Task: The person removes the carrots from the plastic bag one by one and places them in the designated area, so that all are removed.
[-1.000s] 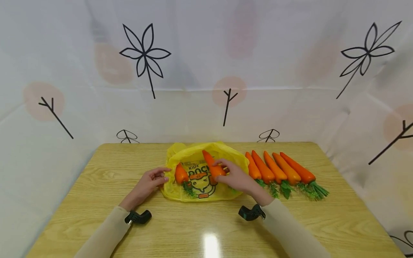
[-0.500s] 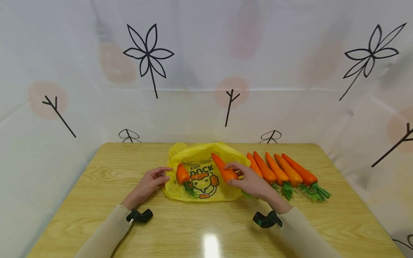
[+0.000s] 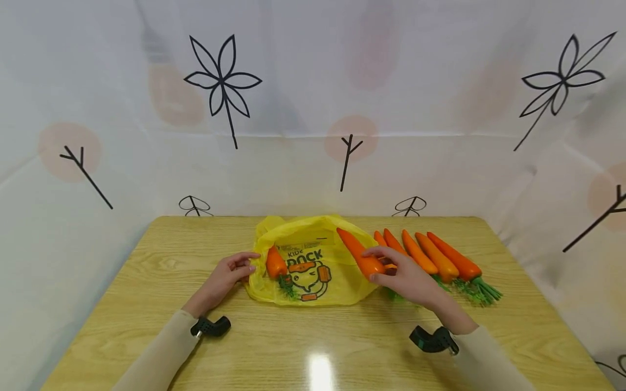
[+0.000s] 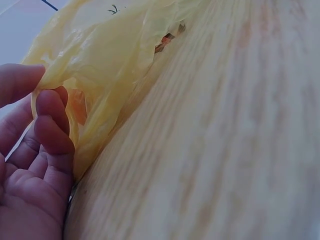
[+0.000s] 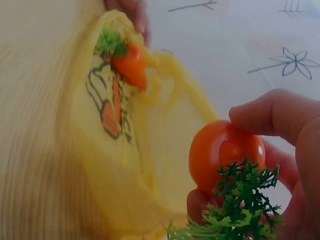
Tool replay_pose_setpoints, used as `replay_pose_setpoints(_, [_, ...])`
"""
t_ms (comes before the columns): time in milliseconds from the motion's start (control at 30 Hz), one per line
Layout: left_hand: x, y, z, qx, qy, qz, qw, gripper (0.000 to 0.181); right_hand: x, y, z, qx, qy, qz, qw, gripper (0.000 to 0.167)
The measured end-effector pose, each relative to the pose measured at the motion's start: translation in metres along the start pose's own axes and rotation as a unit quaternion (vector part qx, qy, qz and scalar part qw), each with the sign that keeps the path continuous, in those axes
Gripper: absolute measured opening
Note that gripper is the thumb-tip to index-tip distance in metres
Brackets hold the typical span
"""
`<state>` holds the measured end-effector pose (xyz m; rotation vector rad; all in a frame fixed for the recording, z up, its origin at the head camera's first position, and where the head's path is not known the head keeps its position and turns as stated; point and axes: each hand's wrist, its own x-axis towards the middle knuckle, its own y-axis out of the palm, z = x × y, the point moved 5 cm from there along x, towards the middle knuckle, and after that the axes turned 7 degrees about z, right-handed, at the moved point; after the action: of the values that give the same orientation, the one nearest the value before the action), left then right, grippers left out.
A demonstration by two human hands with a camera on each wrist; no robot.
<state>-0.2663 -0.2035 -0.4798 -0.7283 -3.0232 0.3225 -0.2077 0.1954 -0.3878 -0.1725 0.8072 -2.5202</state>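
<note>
Your left hand (image 3: 226,278) pinches the yellow bag (image 3: 339,289); at its right, your right hand (image 3: 411,279) pinches the carrot (image 3: 356,250), probably light; thick end suits best.

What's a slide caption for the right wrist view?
Right hand holding a glossy, rounded orange carrot with green leaves near an open yellow plastic bag.

Seven carrots (image 3: 359,254) — one bag (image 3: 342,288), one table (image 3: 274,347)

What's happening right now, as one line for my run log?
left grip: pinches yellow bag at edge | right grip: holds carrot by thick end | in bag: second carrot | on table: carrot row beside bag
</note>
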Motion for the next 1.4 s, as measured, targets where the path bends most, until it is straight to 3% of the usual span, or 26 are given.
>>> replay_pose_setpoints(200, [-0.001, -0.001, 0.001, -0.004, 0.0, -0.002, 1.0, 0.039, -0.014, -0.013, -0.003, 0.014, -0.035, 0.002, 0.9993, 0.037])
replay_pose_setpoints(467, [-0.002, -0.001, 0.001, -0.011, 0.012, 0.003, 0.9999, 0.04, -0.041, -0.033, -0.013, 0.011, -0.022, 0.003, 0.9997, 0.037])
replay_pose_setpoints(867, [-0.002, -0.001, -0.001, -0.02, 0.011, 0.002, 0.9997, 0.04, -0.071, -0.072, -0.029, 0.004, -0.042, -0.05, 0.9978, 0.039])
replay_pose_setpoints(1200, [-0.003, -0.002, -0.001, -0.016, 0.012, -0.003, 0.9998, 0.038, -0.091, -0.103, -0.061, -0.038, 0.012, -0.116, 0.9925, 0.042])
replay_pose_setpoints(1400, [-0.002, -0.001, -0.001, -0.015, 0.009, -0.001, 0.9998, 0.038, -0.101, -0.114, -0.078, -0.099, 0.087, -0.158, 0.9786, 0.047])
